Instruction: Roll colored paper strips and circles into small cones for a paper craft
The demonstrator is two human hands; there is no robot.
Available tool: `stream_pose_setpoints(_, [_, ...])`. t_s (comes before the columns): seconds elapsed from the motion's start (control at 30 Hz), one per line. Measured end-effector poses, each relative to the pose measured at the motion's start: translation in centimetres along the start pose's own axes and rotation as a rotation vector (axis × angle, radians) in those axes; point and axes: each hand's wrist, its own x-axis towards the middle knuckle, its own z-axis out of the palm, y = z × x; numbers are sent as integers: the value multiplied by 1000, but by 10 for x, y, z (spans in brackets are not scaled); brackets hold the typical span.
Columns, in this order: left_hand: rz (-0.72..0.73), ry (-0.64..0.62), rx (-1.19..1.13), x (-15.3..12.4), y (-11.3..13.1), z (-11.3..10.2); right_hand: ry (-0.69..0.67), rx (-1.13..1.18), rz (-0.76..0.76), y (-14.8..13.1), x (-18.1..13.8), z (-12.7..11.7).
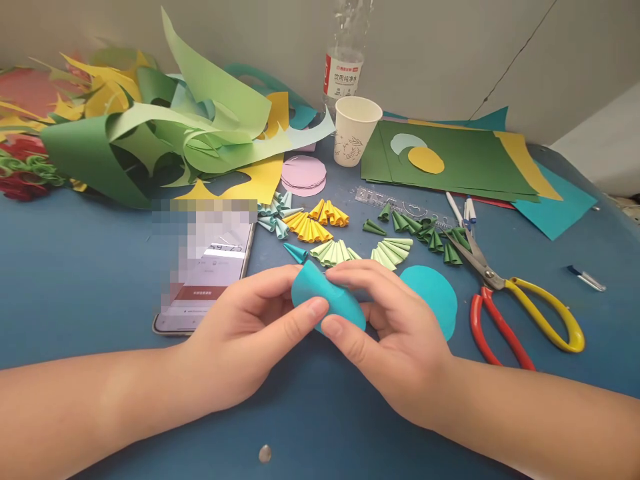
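Note:
Between both hands is a turquoise paper circle (345,308), bent into a curl. My left hand (260,333) pinches its left side, thumb on the front. My right hand (400,333) grips the right side, fingers over the top and thumb at the lower edge. Just beyond the fingers lies a rolled turquoise paper cone (296,253). More turquoise paper circles (433,300) lie partly behind my right hand. Small paper cones stand in groups past the hands: yellow cones (311,227), light green cones (393,253), pale blue cones (275,217) and dark green cones (430,233).
Scissors (493,277) with red and yellow handles lie at right, near a clear ruler (390,199). A phone (210,267) rests at left. Behind are a paper cup (354,133), a plastic bottle (344,73), pink circles (303,175), green sheets (450,157) and heaped paper scraps (200,133).

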Motion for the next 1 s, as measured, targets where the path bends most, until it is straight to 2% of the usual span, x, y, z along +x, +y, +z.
stream_pose_setpoints(0.13, [53, -26, 73, 3, 2, -1, 12, -91, -191, 0, 4, -2])
stream_pose_setpoints(0.33, [104, -12, 135, 6, 3, -1, 28, -83, -261, -3, 8, -3])
stream_pose_setpoints(0.47, [115, 36, 143, 6, 4, 0, -6, -17, -200, -5, 7, -3])
stream_pose_setpoints(0.7, [45, 65, 74, 4, 4, 3, -47, 131, 63, -7, 4, -3])
stream_pose_setpoints(0.87, [-26, 171, -18, 3, 0, 4, -72, 134, 87, -7, 5, -4])
stream_pose_setpoints(1.0, [-23, 166, -56, 4, -1, 3, -90, 135, 83, -8, 6, -5])
